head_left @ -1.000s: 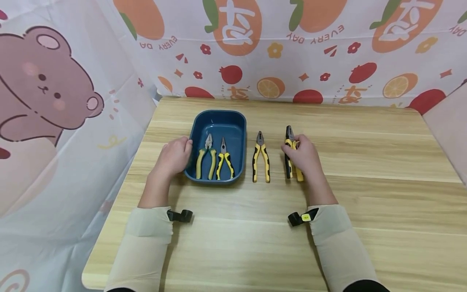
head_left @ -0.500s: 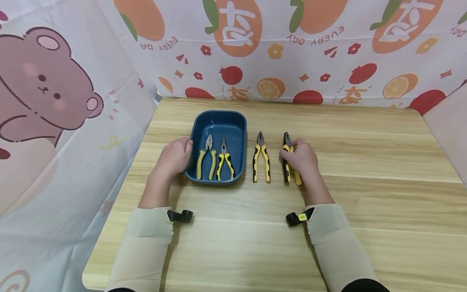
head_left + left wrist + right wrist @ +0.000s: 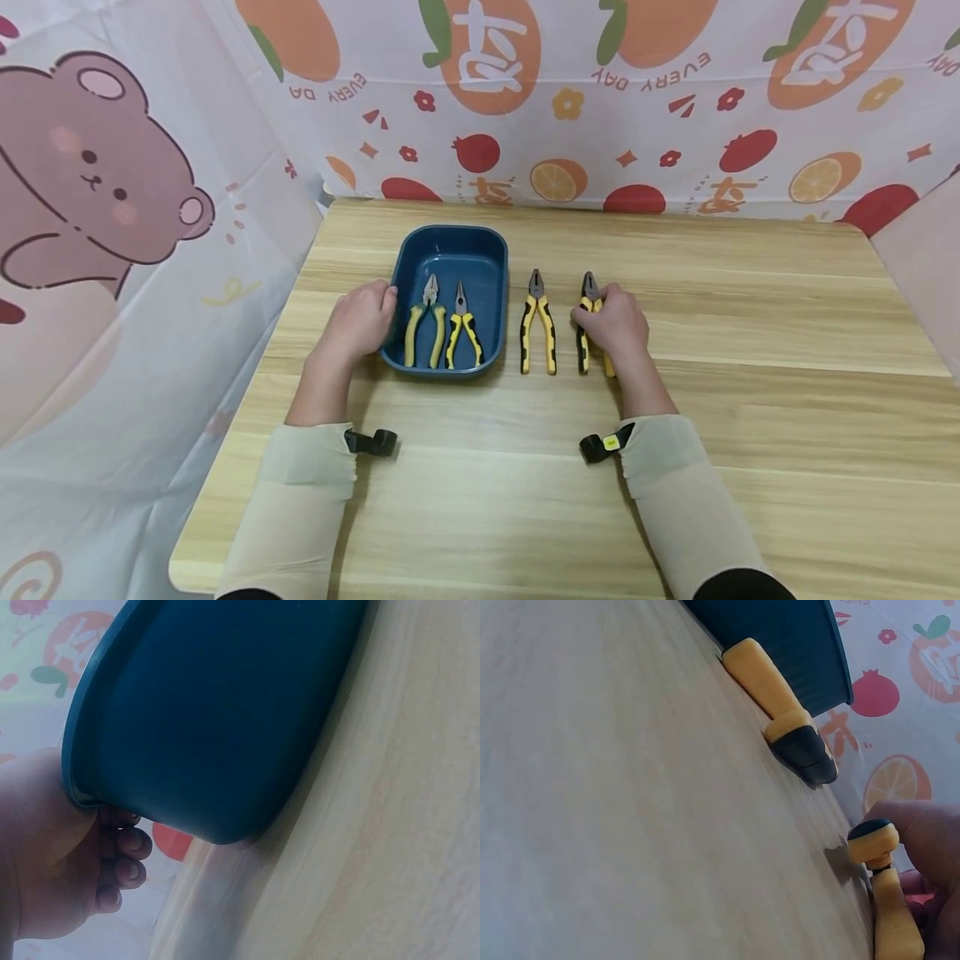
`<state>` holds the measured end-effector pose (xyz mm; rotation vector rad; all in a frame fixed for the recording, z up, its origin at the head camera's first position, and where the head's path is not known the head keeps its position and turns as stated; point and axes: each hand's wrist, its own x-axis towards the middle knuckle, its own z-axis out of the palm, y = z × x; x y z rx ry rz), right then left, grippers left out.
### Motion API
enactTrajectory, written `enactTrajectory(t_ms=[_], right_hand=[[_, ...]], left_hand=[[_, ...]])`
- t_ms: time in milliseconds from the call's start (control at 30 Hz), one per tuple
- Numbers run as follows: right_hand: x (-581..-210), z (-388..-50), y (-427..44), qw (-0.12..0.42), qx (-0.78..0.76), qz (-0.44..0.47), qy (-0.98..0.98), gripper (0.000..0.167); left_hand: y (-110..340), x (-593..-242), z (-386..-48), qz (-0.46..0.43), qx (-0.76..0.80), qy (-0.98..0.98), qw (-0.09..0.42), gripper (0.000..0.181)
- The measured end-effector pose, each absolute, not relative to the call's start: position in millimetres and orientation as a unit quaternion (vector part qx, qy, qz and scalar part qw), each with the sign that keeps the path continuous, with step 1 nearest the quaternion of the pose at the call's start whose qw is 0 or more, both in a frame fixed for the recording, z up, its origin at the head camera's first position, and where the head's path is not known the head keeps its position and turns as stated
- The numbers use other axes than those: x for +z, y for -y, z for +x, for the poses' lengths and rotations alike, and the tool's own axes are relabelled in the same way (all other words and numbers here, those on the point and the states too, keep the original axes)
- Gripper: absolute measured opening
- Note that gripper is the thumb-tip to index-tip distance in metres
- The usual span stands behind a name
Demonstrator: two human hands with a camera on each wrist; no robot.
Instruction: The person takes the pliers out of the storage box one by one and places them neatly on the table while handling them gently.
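I see the left hand [image 3: 363, 318] curled round the rim of the tray [image 3: 467, 257] at 9 o'clock. The right hand [image 3: 618, 323] has thumb and fingers closed on the outer pliers [image 3: 583, 348], at the tray's 3 o'clock; the middle pliers [image 3: 537, 300] lie between, on the table [image 3: 465, 483]. Inside the tray, my feed shows pale pliers [image 3: 429, 305] toward 7 o'clock and long-nose pliers [image 3: 461, 317] toward 5.

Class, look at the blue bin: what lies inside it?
The blue bin holds yellow-green pliers and, beside them, yellow-black pliers. Whatever is directly beneath them is covered.
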<state>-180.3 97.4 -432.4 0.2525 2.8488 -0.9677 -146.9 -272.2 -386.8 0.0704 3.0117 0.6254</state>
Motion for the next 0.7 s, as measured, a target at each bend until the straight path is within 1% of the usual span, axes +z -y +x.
enactTrajectory(t_ms=[200, 700], right_hand=[[-432.2, -180.7, -95.9, 0.065, -0.304, 0.086, -0.947, 0.054], [-433.0, -178.5, -94.6, 0.058, -0.309, 0.080, -0.946, 0.055]], left_hand=[[271.8, -386.9, -148.2, 0.022, 0.205, -0.978, 0.034, 0.041], [273.9, -387.0, -148.2, 0.019, 0.207, -0.977, 0.041, 0.040]])
